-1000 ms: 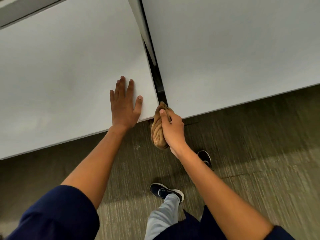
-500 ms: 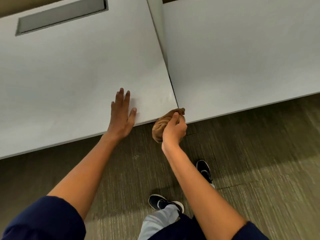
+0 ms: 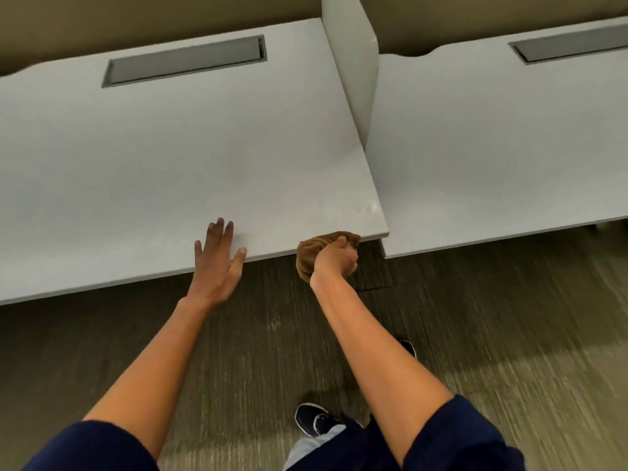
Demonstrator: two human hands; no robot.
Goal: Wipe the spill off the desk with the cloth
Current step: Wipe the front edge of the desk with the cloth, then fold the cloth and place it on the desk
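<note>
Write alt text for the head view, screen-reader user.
Seen from above, the person's right hand grips a bunched brown cloth at the front edge of a grey desk, near its right corner. The left hand rests flat on the desktop, fingers spread. A second desk adjoins, behind a divider panel; carpet lies below.

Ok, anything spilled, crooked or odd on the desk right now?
A faint glossy smear shows near the desk's front right corner, maybe leftover wetness. The cloth is bunched in the right hand at the front edge, off the top. The left hand lies flat. Nothing else stands out.
</note>
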